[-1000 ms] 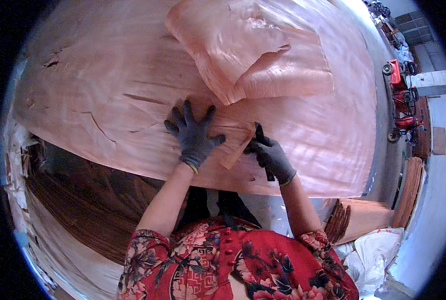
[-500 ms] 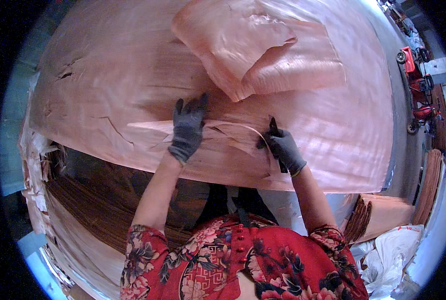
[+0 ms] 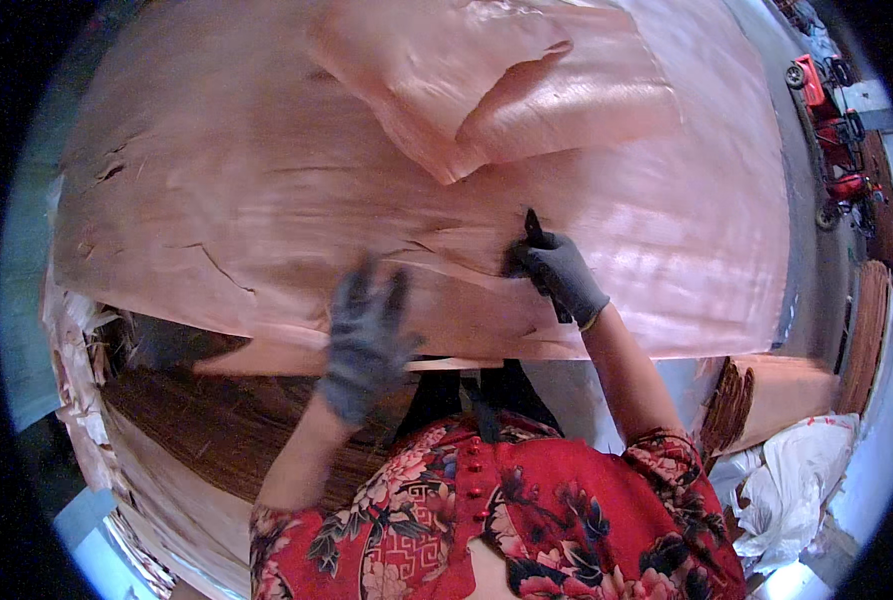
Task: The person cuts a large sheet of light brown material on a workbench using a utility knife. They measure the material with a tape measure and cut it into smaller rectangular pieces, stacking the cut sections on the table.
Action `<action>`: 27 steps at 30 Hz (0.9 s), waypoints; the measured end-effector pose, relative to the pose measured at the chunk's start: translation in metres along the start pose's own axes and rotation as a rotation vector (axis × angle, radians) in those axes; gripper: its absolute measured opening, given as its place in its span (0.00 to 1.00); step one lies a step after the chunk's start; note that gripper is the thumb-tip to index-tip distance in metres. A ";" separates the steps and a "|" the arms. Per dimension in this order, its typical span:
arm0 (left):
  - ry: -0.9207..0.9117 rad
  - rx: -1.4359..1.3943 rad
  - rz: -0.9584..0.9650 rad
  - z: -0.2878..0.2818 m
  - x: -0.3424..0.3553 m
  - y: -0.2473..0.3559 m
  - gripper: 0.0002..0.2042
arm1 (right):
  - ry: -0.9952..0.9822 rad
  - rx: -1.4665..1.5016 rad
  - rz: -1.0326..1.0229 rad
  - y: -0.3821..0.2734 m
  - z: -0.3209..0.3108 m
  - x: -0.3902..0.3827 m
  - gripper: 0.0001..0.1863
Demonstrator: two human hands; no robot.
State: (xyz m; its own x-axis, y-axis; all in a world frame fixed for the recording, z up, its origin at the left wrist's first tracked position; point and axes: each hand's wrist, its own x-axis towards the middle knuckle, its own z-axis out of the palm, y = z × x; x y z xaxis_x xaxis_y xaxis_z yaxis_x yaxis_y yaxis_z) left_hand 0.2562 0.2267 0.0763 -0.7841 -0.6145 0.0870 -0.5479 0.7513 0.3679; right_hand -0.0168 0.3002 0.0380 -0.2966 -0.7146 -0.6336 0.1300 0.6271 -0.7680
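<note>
Black cutter (image 3: 534, 230) in a gloved fist over cracked wood veneer

The large veneer sheet (image 3: 666, 230), thin, pinkish tan and finely grained, spreads across the middle and top of the frame. Its surface ripples; a crooked slit runs at left, a ragged hole sits at upper left, and torn, lifted edges lie near the centre. A folded veneer piece (image 3: 396, 80) rests on it at top centre, curled and glossy, narrowing to a point.

Right of centre, the right hand (image 3: 561, 277), in a dark grey glove, wraps its fingers around the slim cutter, whose tip points up the frame. The left hand (image 3: 366, 340), below and left of centre, is blurred, its fingers extended and spread. A pale narrow strip (image 3: 251, 357) passes behind it along the sheet's lower edge; whether they touch, I cannot tell.
</note>
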 end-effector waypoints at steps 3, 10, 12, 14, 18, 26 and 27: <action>0.087 -0.040 0.111 0.058 0.034 0.019 0.32 | 0.002 -0.020 0.019 0.004 -0.002 0.004 0.10; 0.268 0.075 0.230 0.089 0.044 0.013 0.27 | -0.029 -0.102 0.059 -0.006 -0.004 0.009 0.09; 0.134 0.031 0.320 0.080 0.032 0.011 0.26 | -0.071 -0.141 0.081 -0.010 -0.003 0.017 0.08; -0.133 0.005 0.461 0.055 0.014 0.009 0.24 | -0.072 -0.131 0.088 -0.011 -0.002 0.017 0.07; -0.925 -0.215 0.548 0.010 -0.016 0.002 0.23 | -0.025 -0.116 0.096 -0.013 -0.002 0.014 0.07; 0.215 -0.107 0.040 0.102 0.070 0.017 0.36 | 0.016 -0.042 0.031 -0.003 0.007 0.012 0.07; 0.160 -0.060 0.040 0.110 0.070 0.017 0.36 | 0.017 -0.056 0.019 0.001 0.007 0.013 0.07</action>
State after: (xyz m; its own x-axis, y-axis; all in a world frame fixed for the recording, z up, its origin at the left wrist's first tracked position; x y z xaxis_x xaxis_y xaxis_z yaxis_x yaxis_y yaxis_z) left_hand 0.1599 0.2227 -0.0129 -0.7462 -0.6183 0.2468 -0.4951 0.7632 0.4153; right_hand -0.0143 0.2894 0.0283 -0.3104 -0.6973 -0.6461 0.0829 0.6572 -0.7491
